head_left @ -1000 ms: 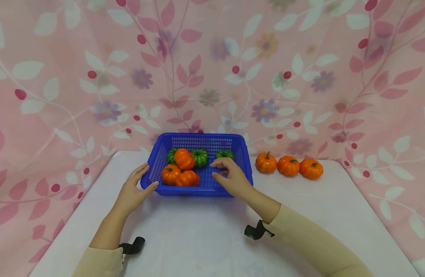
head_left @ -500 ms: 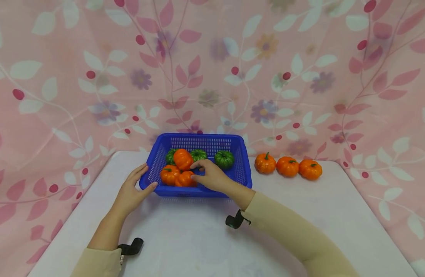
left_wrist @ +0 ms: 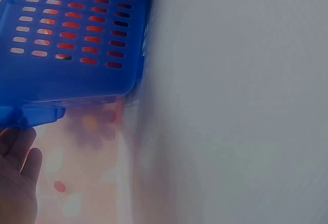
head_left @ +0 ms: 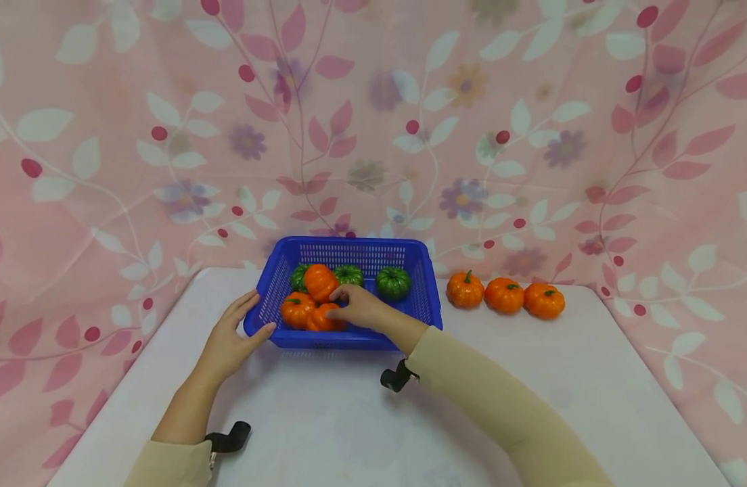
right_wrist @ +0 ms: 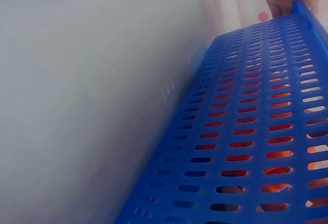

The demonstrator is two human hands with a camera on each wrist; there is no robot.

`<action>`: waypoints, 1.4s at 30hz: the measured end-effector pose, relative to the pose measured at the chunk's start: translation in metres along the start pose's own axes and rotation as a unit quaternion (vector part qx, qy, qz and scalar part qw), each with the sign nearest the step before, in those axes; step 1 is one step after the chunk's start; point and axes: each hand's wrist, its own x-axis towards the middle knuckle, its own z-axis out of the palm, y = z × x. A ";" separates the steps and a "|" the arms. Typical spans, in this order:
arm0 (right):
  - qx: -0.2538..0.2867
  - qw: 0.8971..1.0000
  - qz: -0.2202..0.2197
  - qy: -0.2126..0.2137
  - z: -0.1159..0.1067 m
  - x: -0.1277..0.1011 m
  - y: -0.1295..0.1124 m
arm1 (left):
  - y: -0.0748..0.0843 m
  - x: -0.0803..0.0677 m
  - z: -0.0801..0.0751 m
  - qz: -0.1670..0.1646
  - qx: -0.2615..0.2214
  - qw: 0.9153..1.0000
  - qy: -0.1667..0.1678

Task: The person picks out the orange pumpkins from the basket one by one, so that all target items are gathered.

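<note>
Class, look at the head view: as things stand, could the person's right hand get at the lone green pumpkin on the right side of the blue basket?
Probably yes. The right hand is already inside the open-topped basket, resting on an orange pumpkin; nothing lies between it and the green pumpkin.

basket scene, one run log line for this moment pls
left hand: steadies blue basket | right hand: grips orange pumpkin inside basket | three orange pumpkins: on table

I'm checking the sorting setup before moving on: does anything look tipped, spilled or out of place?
Only one thing stands out: in the blue basket, one orange pumpkin sits tilted on top of the others rather than flat. The three orange pumpkins on the table stand upright in a neat row. Nothing looks spilled or damaged.
</note>
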 end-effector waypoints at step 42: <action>0.082 0.991 -0.065 0.088 -0.061 -0.072 0.011 | -0.003 -0.001 0.001 0.016 -0.001 1.000 0.005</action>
